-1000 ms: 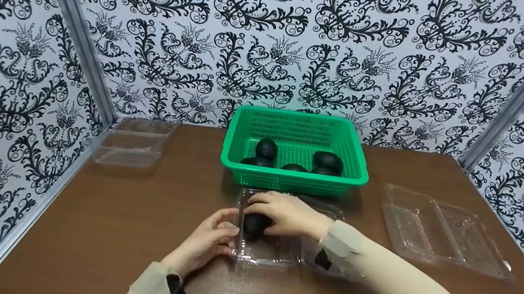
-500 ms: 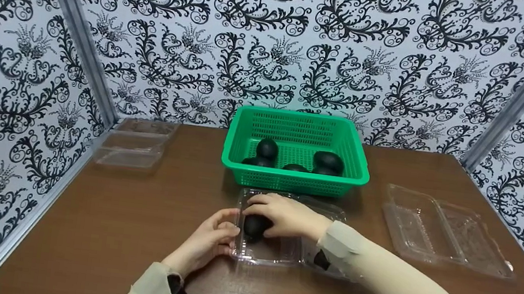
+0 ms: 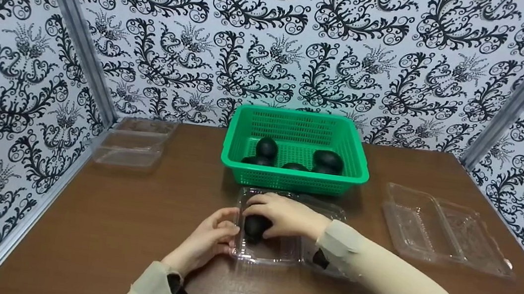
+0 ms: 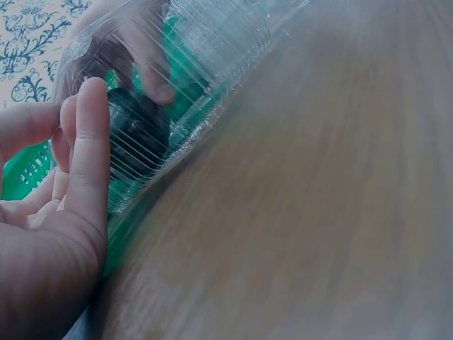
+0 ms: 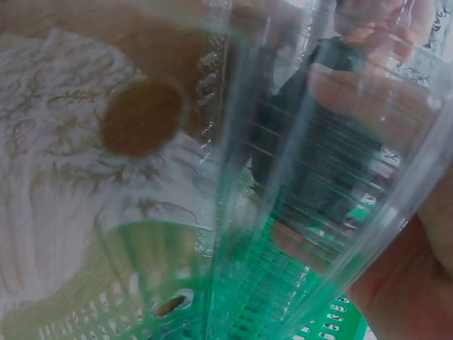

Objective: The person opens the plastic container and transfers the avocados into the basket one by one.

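A clear plastic clamshell container [image 3: 273, 256] lies opened on the brown table, its lid spread to the right. Inside its left half is a dark, egg-shaped avocado [image 3: 256, 228]. My right hand [image 3: 291, 215] reaches in from the right and holds this avocado, fingers over its far side and thumb at its near right. Another dark patch shows just beyond the fingers, partly covered. My left hand [image 3: 208, 240] touches the container's left wall with fingertips and thumb. In the left wrist view, straight fingers [image 4: 92, 149] stand against the ribbed clear wall, the avocado [image 4: 138, 134] behind it.
A green slotted basket [image 3: 292, 183] with several dark avocados [image 3: 327, 161] stands right behind the container. Another opened clear container [image 3: 424, 232] lies at the right. More clear containers [image 3: 132, 146] sit at the back left. Patterned walls [image 3: 278, 54] enclose the table.
Both hands stay almost where they were. The avocado in my right hand and the container show no clear shift.
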Available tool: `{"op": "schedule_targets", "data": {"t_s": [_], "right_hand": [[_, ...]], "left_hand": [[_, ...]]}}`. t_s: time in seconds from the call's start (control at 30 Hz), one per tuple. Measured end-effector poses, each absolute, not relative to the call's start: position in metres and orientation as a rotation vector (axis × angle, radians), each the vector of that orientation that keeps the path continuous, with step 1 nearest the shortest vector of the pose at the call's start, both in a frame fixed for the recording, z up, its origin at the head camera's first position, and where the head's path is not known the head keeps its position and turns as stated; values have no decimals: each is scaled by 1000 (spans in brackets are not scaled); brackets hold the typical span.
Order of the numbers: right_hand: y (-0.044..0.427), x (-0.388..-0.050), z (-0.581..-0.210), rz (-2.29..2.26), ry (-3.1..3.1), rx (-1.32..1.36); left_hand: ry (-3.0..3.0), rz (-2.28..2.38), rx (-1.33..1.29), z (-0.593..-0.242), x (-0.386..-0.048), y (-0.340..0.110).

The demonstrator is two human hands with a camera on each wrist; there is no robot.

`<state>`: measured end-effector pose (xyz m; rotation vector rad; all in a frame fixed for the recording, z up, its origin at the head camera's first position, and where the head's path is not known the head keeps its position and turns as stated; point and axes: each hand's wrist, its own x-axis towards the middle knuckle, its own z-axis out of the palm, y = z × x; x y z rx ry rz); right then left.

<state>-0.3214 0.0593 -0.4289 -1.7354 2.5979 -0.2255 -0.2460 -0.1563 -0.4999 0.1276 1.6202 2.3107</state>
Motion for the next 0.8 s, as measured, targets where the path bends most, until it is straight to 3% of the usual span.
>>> {"op": "schedule_targets", "data": {"t_s": [0.8], "right_hand": [[70, -318, -424, -244, 2568, -1723]], "left_hand": [[1628, 2311, 144, -502, -247, -157]]}}
